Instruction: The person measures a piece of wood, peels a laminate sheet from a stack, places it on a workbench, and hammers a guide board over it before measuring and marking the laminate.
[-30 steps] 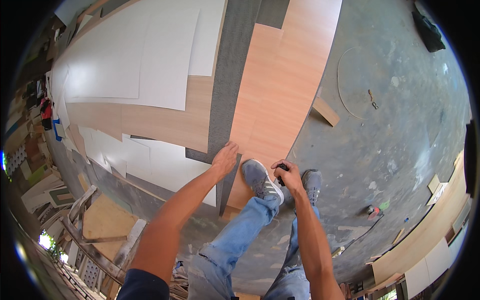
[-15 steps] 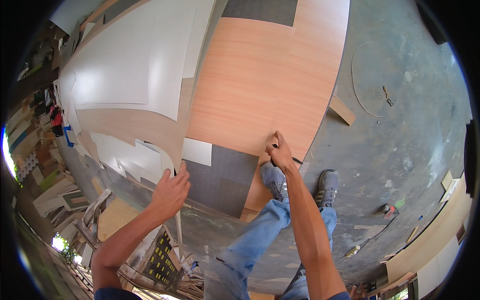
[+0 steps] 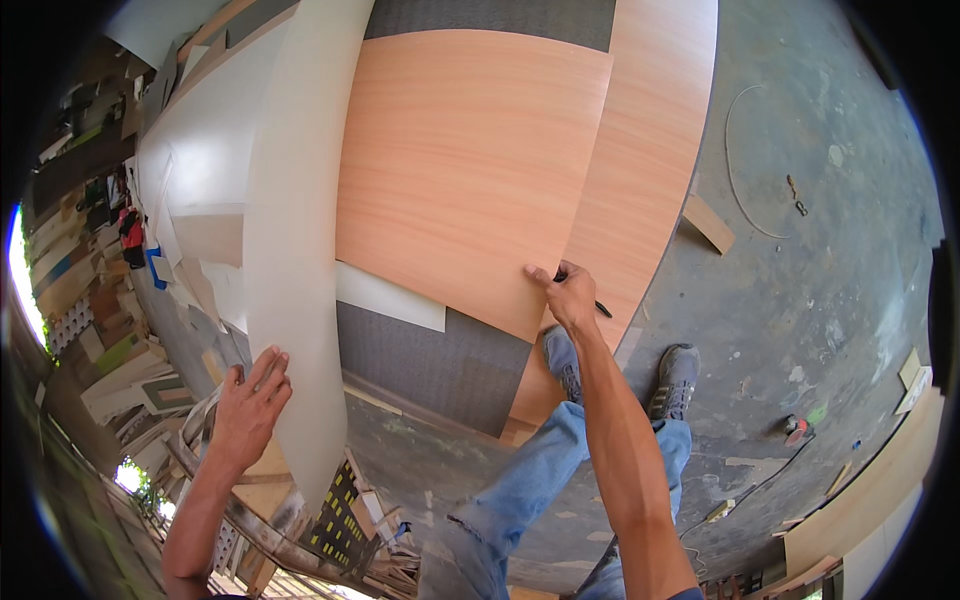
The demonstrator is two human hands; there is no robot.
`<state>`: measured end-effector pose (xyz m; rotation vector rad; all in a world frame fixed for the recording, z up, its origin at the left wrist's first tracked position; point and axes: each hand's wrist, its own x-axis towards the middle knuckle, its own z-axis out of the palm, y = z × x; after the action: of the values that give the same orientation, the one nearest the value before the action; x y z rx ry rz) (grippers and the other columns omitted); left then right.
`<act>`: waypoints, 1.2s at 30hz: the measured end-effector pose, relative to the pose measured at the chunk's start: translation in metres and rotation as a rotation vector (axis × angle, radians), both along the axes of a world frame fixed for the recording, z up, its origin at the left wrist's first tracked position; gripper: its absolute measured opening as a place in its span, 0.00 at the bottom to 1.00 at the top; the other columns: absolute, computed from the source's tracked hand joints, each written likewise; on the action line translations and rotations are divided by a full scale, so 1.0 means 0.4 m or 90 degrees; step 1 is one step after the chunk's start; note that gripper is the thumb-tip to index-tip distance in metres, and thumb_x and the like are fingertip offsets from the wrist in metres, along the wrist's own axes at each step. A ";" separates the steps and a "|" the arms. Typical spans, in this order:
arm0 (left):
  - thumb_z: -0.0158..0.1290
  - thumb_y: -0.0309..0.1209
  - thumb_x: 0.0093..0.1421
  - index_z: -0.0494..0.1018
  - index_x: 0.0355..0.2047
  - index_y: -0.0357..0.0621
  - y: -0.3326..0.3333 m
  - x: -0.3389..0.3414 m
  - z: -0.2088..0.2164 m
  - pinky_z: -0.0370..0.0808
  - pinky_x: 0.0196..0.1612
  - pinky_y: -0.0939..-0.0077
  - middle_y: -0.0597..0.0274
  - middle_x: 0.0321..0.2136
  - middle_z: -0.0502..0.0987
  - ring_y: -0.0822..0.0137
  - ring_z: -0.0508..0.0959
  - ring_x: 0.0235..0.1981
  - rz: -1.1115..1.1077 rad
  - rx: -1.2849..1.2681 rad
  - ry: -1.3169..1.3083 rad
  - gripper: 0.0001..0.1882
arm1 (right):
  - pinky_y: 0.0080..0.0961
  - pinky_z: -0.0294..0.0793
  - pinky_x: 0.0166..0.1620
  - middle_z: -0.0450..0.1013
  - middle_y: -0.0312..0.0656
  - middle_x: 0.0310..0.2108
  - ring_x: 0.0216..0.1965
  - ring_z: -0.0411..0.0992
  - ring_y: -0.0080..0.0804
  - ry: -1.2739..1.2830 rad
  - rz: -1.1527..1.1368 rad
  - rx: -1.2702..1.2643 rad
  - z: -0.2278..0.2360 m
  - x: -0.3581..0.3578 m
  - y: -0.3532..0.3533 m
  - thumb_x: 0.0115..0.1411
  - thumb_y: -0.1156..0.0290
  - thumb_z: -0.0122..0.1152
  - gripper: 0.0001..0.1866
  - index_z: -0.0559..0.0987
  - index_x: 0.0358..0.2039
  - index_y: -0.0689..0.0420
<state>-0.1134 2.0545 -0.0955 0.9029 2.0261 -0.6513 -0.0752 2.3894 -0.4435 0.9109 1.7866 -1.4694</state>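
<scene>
A wood-grain laminate sheet (image 3: 460,170) lies over a longer sheet (image 3: 640,150) of the same colour. At its near right corner, my right hand (image 3: 573,297) is closed around a slim black pen-like tool (image 3: 603,310), its thumb resting on the sheet. To the left, a large pale sheet (image 3: 300,220) stands bent up in a curve. My left hand (image 3: 250,410) is at this sheet's left edge, fingers stretched and apart, the fingertips touching or very near it. Under the wood-grain sheet show a white piece (image 3: 395,297) and a dark grey sheet (image 3: 430,355).
My shoes (image 3: 675,375) stand by the sheets' near end. On the grey floor to the right lie a wood offcut (image 3: 708,224), a thin wire (image 3: 735,170) and a red tool (image 3: 795,428) with a cord. Stacked boards (image 3: 100,350) fill the left side.
My left hand has moved left and down, and the pale sheet has curled up beside it. The wood-grain sheet has turned slightly, exposing more of the longer sheet. My right hand has shifted slightly right.
</scene>
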 end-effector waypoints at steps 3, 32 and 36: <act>0.50 0.25 0.54 0.71 0.40 0.41 -0.038 -0.009 0.029 0.65 0.51 0.54 0.56 0.58 0.68 0.60 0.61 0.65 0.027 0.014 0.009 0.11 | 0.30 0.72 0.29 0.78 0.45 0.22 0.22 0.73 0.31 0.006 0.017 -0.054 0.050 -0.030 0.009 0.52 0.57 0.71 0.19 0.84 0.31 0.63; 0.43 0.31 0.60 0.61 0.64 0.43 -0.044 0.054 0.165 0.63 0.51 0.59 0.60 0.67 0.56 0.63 0.50 0.70 -0.237 -0.182 0.020 0.30 | 0.36 0.62 0.42 0.76 0.40 0.24 0.37 0.71 0.34 0.645 0.279 -0.079 0.738 -0.063 -0.299 0.47 0.69 0.57 0.07 0.79 0.19 0.57; 0.42 0.32 0.60 0.64 0.62 0.44 -0.038 0.040 0.154 0.60 0.54 0.59 0.57 0.67 0.57 0.59 0.47 0.71 -0.260 -0.181 0.052 0.28 | 0.35 0.63 0.38 0.74 0.39 0.21 0.32 0.71 0.36 0.629 0.248 -0.071 0.670 -0.054 -0.232 0.50 0.70 0.59 0.08 0.78 0.17 0.57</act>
<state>-0.0972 2.0392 -0.0341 1.1388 1.7672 -1.1843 -0.0967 2.2967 -0.1757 -0.3234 2.3103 -1.8591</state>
